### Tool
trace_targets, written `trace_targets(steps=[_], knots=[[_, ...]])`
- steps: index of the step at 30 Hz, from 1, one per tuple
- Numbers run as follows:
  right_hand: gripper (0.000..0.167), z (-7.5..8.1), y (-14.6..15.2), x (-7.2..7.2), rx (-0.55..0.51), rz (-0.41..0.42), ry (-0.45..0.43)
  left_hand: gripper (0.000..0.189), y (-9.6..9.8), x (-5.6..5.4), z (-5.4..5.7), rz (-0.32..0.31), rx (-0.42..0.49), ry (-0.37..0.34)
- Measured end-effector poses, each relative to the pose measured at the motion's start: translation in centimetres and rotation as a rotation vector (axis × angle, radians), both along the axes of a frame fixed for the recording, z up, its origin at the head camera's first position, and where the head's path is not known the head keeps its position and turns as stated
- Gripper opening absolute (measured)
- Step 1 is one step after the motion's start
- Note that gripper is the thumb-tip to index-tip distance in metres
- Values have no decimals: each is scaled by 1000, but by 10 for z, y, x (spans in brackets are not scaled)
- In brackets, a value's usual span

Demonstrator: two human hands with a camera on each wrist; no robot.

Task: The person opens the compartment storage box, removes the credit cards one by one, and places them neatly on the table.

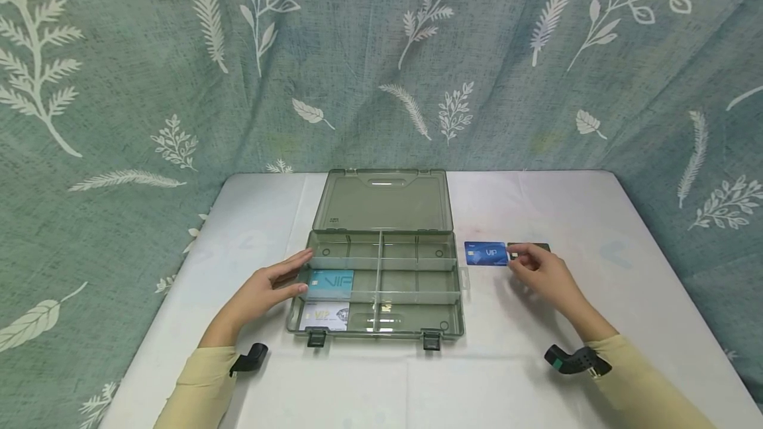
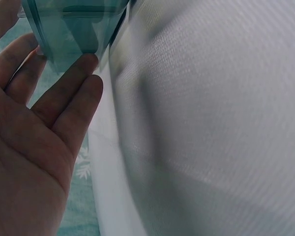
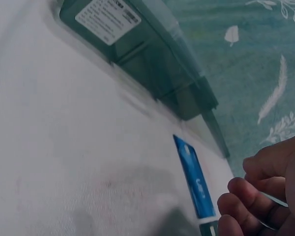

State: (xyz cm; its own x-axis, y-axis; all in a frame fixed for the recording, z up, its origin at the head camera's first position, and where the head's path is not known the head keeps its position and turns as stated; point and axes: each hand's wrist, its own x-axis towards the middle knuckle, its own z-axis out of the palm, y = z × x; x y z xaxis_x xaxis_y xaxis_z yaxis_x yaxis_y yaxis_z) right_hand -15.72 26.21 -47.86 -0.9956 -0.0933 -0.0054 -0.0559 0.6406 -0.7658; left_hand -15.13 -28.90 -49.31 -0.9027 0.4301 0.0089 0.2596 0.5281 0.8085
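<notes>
A translucent grey-green divided box [image 1: 378,313] lies with its lid up at the middle of the table. My left hand [image 1: 271,286] is at its left wall, thumb and fingertips touching the rim; in the left wrist view its fingers [image 2: 73,91] lie extended against the box. A light-blue VIP card [image 1: 330,283] is in the left middle compartment, a white VIP card [image 1: 322,316] in the left front one. Right of the box lie a blue VIP card [image 1: 485,253] and a dark card [image 1: 541,245]. My right hand [image 1: 541,275], fingers loosely bent, hovers over the dark card, partly hiding it.
The box's raised lid [image 1: 383,200] leans back behind it, and two dark latches [image 1: 316,337] project at its front. A white cloth [image 1: 369,382] covers the table. A green leaf-patterned curtain [image 1: 357,51] hangs behind and at the sides.
</notes>
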Motion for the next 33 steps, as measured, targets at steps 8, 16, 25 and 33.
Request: trace_targets(steps=[8, 16, 25, 33], knots=[[32, 5, -15, 4, -1, 52, 23, 65, 1, 0, 1, -3, 9, -4], [31, 6, -32, 5, -22, 123, 40, 66, 2, 1, 3, 1, 10, -4], [32, 6, -54, 7, -109, 201, 22, 66, 2, 1, 3, 4, 5, -2], [31, 15, -75, 8, -151, 260, 23, 66, 2, 1, 3, 1, 5, -3]])
